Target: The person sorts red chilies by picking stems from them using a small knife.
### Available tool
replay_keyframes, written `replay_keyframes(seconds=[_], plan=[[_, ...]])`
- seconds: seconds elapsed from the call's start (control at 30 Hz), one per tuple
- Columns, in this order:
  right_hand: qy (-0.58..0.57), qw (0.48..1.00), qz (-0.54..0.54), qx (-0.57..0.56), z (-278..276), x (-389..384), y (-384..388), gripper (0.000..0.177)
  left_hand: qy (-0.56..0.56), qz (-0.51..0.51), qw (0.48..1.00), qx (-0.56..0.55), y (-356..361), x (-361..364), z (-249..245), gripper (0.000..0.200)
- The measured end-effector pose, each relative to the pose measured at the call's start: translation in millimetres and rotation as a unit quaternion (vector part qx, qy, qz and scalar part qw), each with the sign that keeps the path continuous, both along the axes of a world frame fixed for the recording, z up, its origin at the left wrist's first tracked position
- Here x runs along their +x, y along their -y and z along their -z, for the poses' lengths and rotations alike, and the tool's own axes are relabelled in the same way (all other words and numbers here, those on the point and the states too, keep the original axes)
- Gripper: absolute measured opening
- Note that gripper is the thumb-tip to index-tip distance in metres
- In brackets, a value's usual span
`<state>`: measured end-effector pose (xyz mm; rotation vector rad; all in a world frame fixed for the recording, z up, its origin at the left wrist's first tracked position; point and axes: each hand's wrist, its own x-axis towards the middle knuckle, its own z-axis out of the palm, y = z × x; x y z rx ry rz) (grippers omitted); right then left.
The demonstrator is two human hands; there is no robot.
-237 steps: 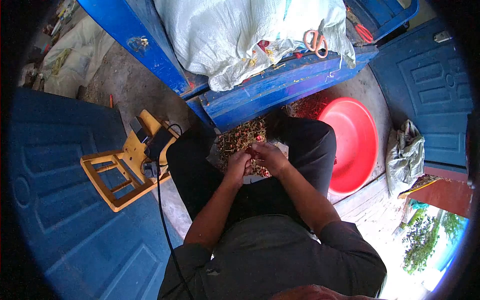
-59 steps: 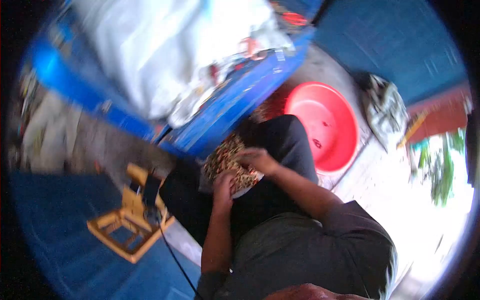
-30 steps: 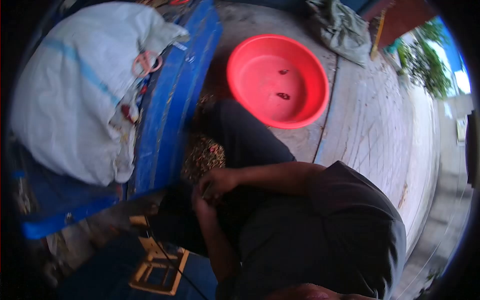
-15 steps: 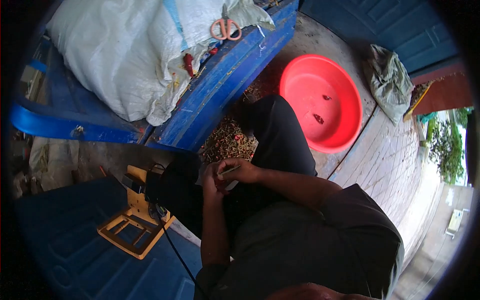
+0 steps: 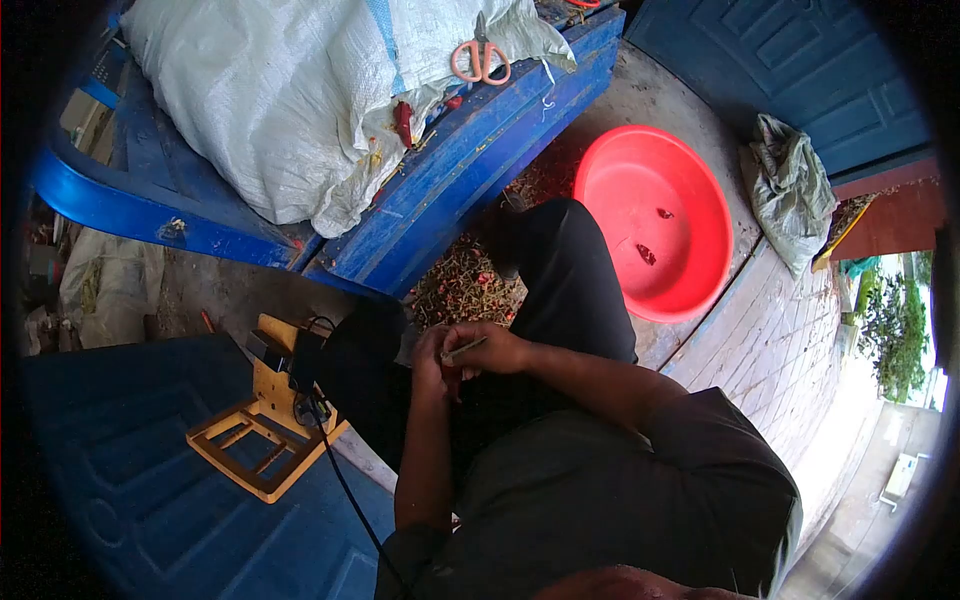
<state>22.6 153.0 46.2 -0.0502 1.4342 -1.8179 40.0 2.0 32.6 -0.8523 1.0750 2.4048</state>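
Both hands meet over my dark-trousered lap. My left hand [image 5: 428,362] is closed around a dark red pepper [image 5: 453,383], whose lower end shows beneath the fingers. Against it, my right hand [image 5: 492,350] pinches a thin, pale greenish strip [image 5: 466,349]; its exact kind is too small to make out. Fingertips of the two hands overlap, so part of what they hold is hidden. Just beyond them on the ground lies a heap of stems and red bits [image 5: 460,285].
A red basin [image 5: 715,180] holds two dark red peppers [image 5: 646,254]. On the blue truck-bed-like platform [image 5: 400,235] rest a white woven sack [image 5: 260,110], pink-handled scissors [image 5: 481,64] and a red pepper [image 5: 403,124]. A wooden stand [image 5: 265,450] with a cable is at left, a crumpled sack [image 5: 790,195] at right.
The view has shifted slightly, so the surroundings appear lower and mostly further right. My hands stay together; the red pepper now points downward below the left fingers.
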Motion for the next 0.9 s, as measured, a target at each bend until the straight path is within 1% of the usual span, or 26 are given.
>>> replay_keyframes(seconds=[0.03, 0.07, 0.1, 0.13, 0.2, 0.23, 0.27, 0.3, 0.33, 0.37, 0.4, 0.43, 0.47, 0.5, 0.53, 0.6, 0.67, 0.73, 0.8, 0.83, 0.87, 0.9], plan=[[0.001, 1.000, 0.001, 0.001, 3, 1, 2, 0.010, 0.035, 0.004, 0.999, -0.034, -2, -3, -2, 0.026], [0.000, 0.999, 0.016, 0.028, 7, 1, 5, 0.012, 0.069, 0.007, 0.995, -0.069, -3, -4, -2, 0.026], [-0.001, 0.998, 0.033, 0.055, 11, 2, 9, 0.013, 0.069, 0.010, 0.995, -0.070, -2, -4, 4, 0.026], [-0.002, 0.998, 0.036, 0.054, 13, 3, 12, 0.013, 0.064, 0.017, 0.996, -0.064, 1, -4, 16, 0.026], [-0.061, 0.986, 0.085, 0.128, 15, 8, 17, 0.016, 0.062, 0.027, 0.996, -0.058, 5, -6, 35, 0.026], [-0.059, 0.986, 0.088, 0.129, 17, 8, 18, 0.016, 0.069, 0.030, 0.995, -0.067, 6, -9, 41, 0.026], [-0.096, 0.975, 0.114, 0.162, 19, 8, 20, 0.016, 0.077, 0.033, 0.994, -0.076, 6, -10, 47, 0.027], [-0.133, 0.962, 0.140, 0.195, 22, 7, 21, 0.016, 0.076, 0.038, 0.993, -0.076, 1, -13, 37, 0.027], [-0.135, 0.961, 0.144, 0.196, 35, 7, 20, 0.016, 0.103, 0.049, 0.986, -0.122, -7, -18, 15, 0.028], [-0.154, 0.947, 0.167, 0.226, 47, 7, 19, 0.015, 0.129, 0.059, 0.976, -0.167, -12, -21, 2, 0.029], [-0.174, 0.932, 0.189, 0.256, 57, 6, 18, 0.015, 0.126, 0.061, 0.976, -0.166, -10, -21, 15, 0.029], [-0.177, 0.931, 0.189, 0.257, 59, 6, 19, 0.015, 0.081, 0.078, 0.979, -0.169, -5, -18, 39, 0.029], [-0.127, 0.942, 0.215, 0.223, 61, 7, 20, 0.013, 0.037, 0.095, 0.980, -0.172, -3, -16, 52, 0.029], [-0.076, 0.949, 0.240, 0.188, 59, 6, 20, 0.012, 0.035, 0.093, 0.980, -0.171, -4, -16, 51, 0.029], [-0.080, 0.949, 0.239, 0.188, 58, 4, 19, 0.012, 0.038, 0.098, 0.980, -0.166, -5, -17, 50, 0.029], [0.057, 0.937, 0.329, 0.103, 58, 1, 17, 0.011, 0.037, 0.100, 0.981, -0.163, -4, -18, 52, 0.028], [0.048, 0.937, 0.334, 0.089, 64, -1, 18, 0.010, -0.015, 0.126, 0.977, -0.170, -5, -16, 58, 0.025], [0.038, 0.938, 0.338, 0.074, 65, 1, 20, 0.009, -0.007, 0.123, 0.977, -0.172, -3, -14, 43, 0.025], [-0.064, 0.936, 0.337, 0.076, 61, -7, 20, 0.009, -0.009, 0.109, 0.978, -0.176, 0, -20, 35, 0.024], [-0.077, 0.939, 0.327, 0.071, 54, -12, 20, 0.009, 0.002, 0.077, 0.983, -0.164, -1, -19, 37, 0.023], [-0.228, 0.917, 0.303, 0.125, 46, -13, 18, 0.011, 0.013, 0.045, 0.987, -0.152, -1, -18, 38, 0.022], [-0.372, 0.869, 0.275, 0.173, 36, -12, 18, 0.012, 0.005, 0.033, 0.988, -0.153, 2, -14, 47, 0.022]])
